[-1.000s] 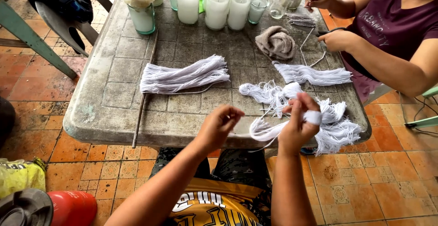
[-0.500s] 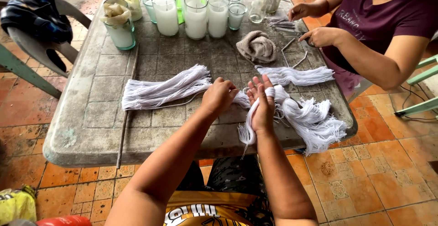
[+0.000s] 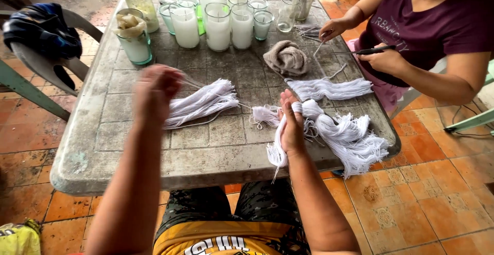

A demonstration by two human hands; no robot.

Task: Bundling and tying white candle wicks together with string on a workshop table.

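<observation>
The left hand (image 3: 157, 93) is blurring above the left half of the table (image 3: 92, 147), its fingers closing in a pinch on a few thin strands (image 3: 206, 88) that are stretching taut from it toward the right. The right hand (image 3: 292, 124) is standing edge-up near the front edge, fingers straight and pressed together, with white string looping around them; that hand is likely serving as a spool, so the loops are coming out even. A hank (image 3: 278, 149) is hanging from its palm over the front edge.

A flat bundle (image 3: 203, 103) is lying at the table's middle, between the two hands, where fresh strands are easy to reach. A fluffier heap (image 3: 350, 134) is sitting at the front right corner, touching the right hand's far side, and another bundle (image 3: 329, 88) is lying just behind it.

Across the right edge another person is sitting in a maroon shirt with pale lettering on the chest, holding scissors (image 3: 368, 50) in one hand. Glass jars (image 3: 218, 26) of white wax are crowding the far edge, unlabelled as far as can be told; one jar (image 3: 135, 41) at the far left is stuffed with cloth. A grey rag (image 3: 285, 58) is lying behind the bundles.
</observation>
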